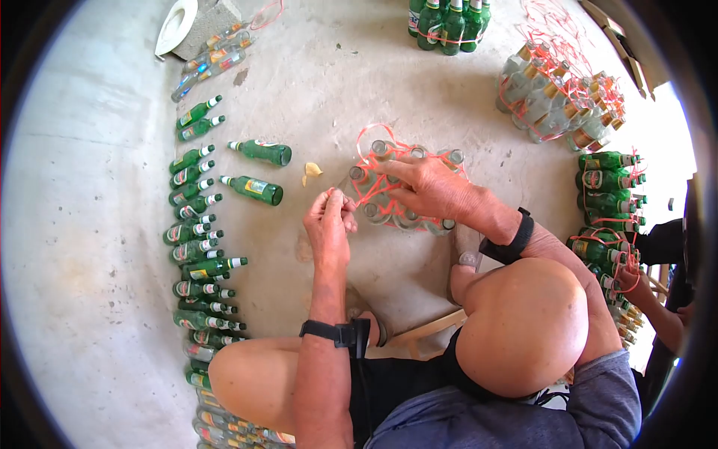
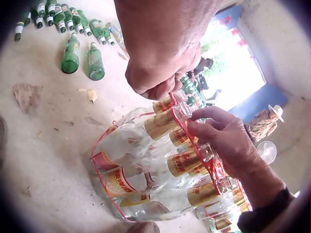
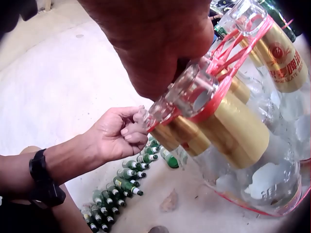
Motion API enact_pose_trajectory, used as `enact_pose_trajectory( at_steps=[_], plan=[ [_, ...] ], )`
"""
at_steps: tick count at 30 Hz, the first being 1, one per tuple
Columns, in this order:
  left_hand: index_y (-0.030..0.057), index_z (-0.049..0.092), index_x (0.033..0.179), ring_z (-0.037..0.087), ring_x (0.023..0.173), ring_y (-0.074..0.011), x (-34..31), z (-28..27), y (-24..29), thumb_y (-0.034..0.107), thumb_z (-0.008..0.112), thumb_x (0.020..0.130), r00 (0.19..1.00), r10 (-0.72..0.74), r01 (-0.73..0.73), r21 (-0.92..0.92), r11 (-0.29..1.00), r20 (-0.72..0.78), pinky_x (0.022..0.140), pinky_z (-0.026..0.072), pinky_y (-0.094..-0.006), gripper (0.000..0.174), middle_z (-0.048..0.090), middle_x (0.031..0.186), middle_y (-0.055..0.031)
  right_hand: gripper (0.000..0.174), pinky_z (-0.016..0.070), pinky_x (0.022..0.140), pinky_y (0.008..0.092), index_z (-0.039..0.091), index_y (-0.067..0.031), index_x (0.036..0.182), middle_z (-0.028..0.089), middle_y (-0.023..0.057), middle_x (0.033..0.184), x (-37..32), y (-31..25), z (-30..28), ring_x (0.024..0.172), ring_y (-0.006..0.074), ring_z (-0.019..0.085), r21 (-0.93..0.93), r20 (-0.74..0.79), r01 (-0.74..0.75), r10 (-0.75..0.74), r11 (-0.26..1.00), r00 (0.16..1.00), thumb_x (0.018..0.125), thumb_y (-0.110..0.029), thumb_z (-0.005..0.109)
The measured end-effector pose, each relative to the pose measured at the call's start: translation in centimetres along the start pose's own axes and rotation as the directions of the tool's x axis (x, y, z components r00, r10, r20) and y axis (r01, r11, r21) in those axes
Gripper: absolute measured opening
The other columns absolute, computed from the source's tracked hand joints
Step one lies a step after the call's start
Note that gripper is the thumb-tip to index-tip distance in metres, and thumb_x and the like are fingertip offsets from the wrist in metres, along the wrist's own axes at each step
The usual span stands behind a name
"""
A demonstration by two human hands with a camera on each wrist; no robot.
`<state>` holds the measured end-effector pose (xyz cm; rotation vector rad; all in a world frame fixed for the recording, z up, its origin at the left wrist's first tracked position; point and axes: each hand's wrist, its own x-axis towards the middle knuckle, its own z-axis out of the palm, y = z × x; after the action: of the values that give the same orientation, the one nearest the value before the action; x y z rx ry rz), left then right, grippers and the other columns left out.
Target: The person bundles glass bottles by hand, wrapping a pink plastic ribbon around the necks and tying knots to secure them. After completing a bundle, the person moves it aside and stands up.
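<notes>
My left hand (image 1: pixel 329 221) is closed on the red string (image 1: pixel 364 193), pinching it between thumb and fingertips just left of the bundle (image 1: pixel 378 209). My right hand (image 1: pixel 430 187) lies over the top of the bundle, with the forefinger stretched across the necks and the thumb and other fingers closed about one neck where the string crosses it.

The bundle stands on the floor (image 1: pixel 336 90) near its middle, right in front of my knees. It is a tight cluster of clear glass bottles with gold foil on the necks and red labels low on the bodies. The string is looped around the necks and again low round the bodies. The mouths are open, and I can see straight through the glass, so the bottles look empty.

Along the left side of the floor a long row of green bottles (image 1: pixel 194 224) lies on its side, necks pointing right. I cannot tell whether anything is in them. A green pair (image 1: pixel 258 170) lies apart between that row and the bundle, with a dry leaf (image 1: pixel 311 172) just beside it.

At the far edge a tied green pack (image 1: pixel 449 22) stands upright. Toward the far right corner are tied clear packs (image 1: pixel 557 101). Down the right edge are tied green packs (image 1: pixel 609 187) lying on their sides, where another person's hand (image 1: pixel 632 273) touches red string.
</notes>
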<state>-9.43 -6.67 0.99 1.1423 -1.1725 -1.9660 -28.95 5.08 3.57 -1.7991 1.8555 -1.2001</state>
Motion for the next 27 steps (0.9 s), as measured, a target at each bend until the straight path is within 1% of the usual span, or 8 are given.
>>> enact_pose_trajectory(
  at_steps=[3, 6, 10, 13, 14, 17, 24, 27],
  plan=[
    [0.0032, 0.066, 0.101, 0.046, 0.054, -0.0058, -0.2, 0.1, 0.7, 0.016, 0.066, 0.102, 1.0, 0.022, -0.022, 0.035, 0.999, -0.004, 0.049, 0.04, -0.0246, 0.013, 0.067, 0.086, -0.0066, 0.032, 0.0597, 0.076, 0.0458, 0.068, -0.0052, 0.117, 0.068, 0.0168, 0.094, -0.2, -0.7, -3.0, 0.084, 0.0366, 0.072, -0.005, 0.009, -0.049, 0.049, 0.999, 0.999, 0.085, -0.006, 0.072],
    [0.0032, 0.067, 0.115, 0.052, 0.062, -0.006, -0.8, 0.4, 1.5, 0.013, 0.069, 0.098, 0.983, 0.156, -0.139, 0.165, 0.976, -0.093, 0.05, 0.0421, -0.0239, 0.02, 0.068, 0.103, -0.0065, 0.034, 0.0593, 0.072, 0.0377, 0.071, -0.0057, 0.12, 0.066, 0.0136, 0.099, -1.8, 0.1, -5.5, 0.079, 0.0263, 0.071, -0.065, 0.039, -0.187, 0.189, 0.98, 0.981, 0.086, -0.005, 0.076],
    [0.0054, 0.066, 0.128, 0.058, 0.077, -0.0064, -1.6, 0.9, 3.5, 0.006, 0.071, 0.093, 0.938, 0.252, -0.177, 0.299, 0.938, -0.237, 0.052, 0.0453, -0.0232, 0.035, 0.065, 0.124, -0.0033, 0.04, 0.0595, 0.079, 0.042, 0.068, -0.0064, 0.125, 0.065, 0.016, 0.105, -3.6, -0.7, -6.2, 0.091, 0.033, 0.071, -0.162, 0.077, -0.177, 0.191, 0.971, 0.979, 0.086, -0.005, 0.074],
    [0.0069, 0.069, 0.126, 0.054, 0.08, -0.0047, -1.4, 0.5, 5.1, 0.007, 0.07, 0.093, 0.92, 0.295, -0.236, 0.236, 0.943, -0.258, 0.055, 0.0441, -0.0248, 0.032, 0.066, 0.111, 0.0011, 0.045, 0.059, 0.085, 0.0458, 0.065, -0.0077, 0.13, 0.064, 0.0167, 0.111, -4.8, -0.7, -5.9, 0.099, 0.0377, 0.07, -0.265, 0.107, -0.127, 0.161, 0.956, 0.981, 0.085, -0.005, 0.072],
    [0.0059, 0.07, 0.123, 0.047, 0.067, -0.0027, -1.2, 0.3, 5.7, 0.007, 0.071, 0.094, 0.924, 0.297, -0.255, 0.19, 0.948, -0.242, 0.055, 0.0415, -0.0245, 0.029, 0.067, 0.105, 0.0025, 0.047, 0.0587, 0.087, 0.0468, 0.064, -0.0081, 0.131, 0.064, 0.0169, 0.113, -5.1, -0.7, -6.0, 0.101, 0.0391, 0.069, -0.255, 0.101, -0.121, 0.151, 0.959, 0.983, 0.085, -0.005, 0.072],
    [0.0048, 0.071, 0.121, 0.039, 0.059, -0.0019, -3.2, 2.3, 9.7, 0.007, 0.072, 0.096, 0.941, 0.3, -0.296, 0.044, 0.954, -0.158, 0.055, 0.0392, -0.0239, 0.025, 0.069, 0.102, 0.0028, 0.048, 0.0588, 0.088, 0.0476, 0.063, -0.0088, 0.132, 0.064, 0.0159, 0.115, -5.7, -1.2, -6.7, 0.102, 0.0388, 0.068, -0.251, 0.091, -0.118, 0.145, 0.961, 0.985, 0.085, -0.006, 0.072],
    [0.0003, 0.068, 0.123, 0.04, 0.06, -0.0008, -8.9, 4.7, 15.6, 0.004, 0.06, 0.104, 0.937, 0.33, -0.337, 0.045, 0.941, 0.116, 0.055, 0.0363, -0.0208, 0.021, 0.07, 0.11, -0.0034, 0.035, 0.0593, 0.082, 0.0466, 0.062, -0.0101, 0.12, 0.064, 0.0165, 0.125, -5.4, -1.5, -5.7, 0.104, 0.0333, 0.071, -0.507, 0.234, -0.074, 0.219, 0.859, 0.947, 0.087, -0.005, 0.07],
    [-0.0012, 0.067, 0.122, 0.039, 0.06, -0.0009, -10.1, 4.6, 17.3, 0.005, 0.058, 0.105, 0.935, 0.321, -0.334, 0.072, 0.94, 0.151, 0.054, 0.0361, -0.0205, 0.02, 0.069, 0.108, -0.0043, 0.036, 0.0585, 0.075, 0.0479, 0.063, -0.0097, 0.121, 0.065, 0.0137, 0.109, -4.8, -1.2, -5.1, 0.101, 0.0331, 0.07, -0.593, 0.304, -0.024, 0.251, 0.805, 0.919, 0.086, -0.004, 0.068]
  ],
)
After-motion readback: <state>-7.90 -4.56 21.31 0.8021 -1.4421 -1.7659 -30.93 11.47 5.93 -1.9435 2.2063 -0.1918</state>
